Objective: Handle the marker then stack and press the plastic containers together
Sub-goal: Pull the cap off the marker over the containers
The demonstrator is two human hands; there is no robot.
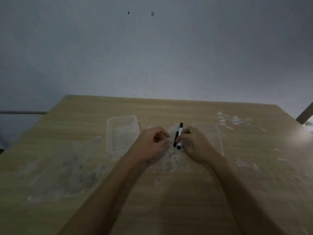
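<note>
A black-and-white marker [180, 131] stands tilted over the table's middle, pinched by the fingers of my right hand [193, 143]. A thin dark shape, maybe its shadow or cap, lies right beside it. My left hand [152, 143] rests just left of the marker with fingers curled and nothing visible in them. A clear plastic container [122, 133] sits on the table to the left of my left hand. A second clear container [211, 138] lies partly hidden behind my right hand.
The wooden table [84, 167] bears pale smudges across the front and white scraps [233, 120] at the back right. A grey wall rises behind the far edge. A dark bar [304, 114] leans at the right.
</note>
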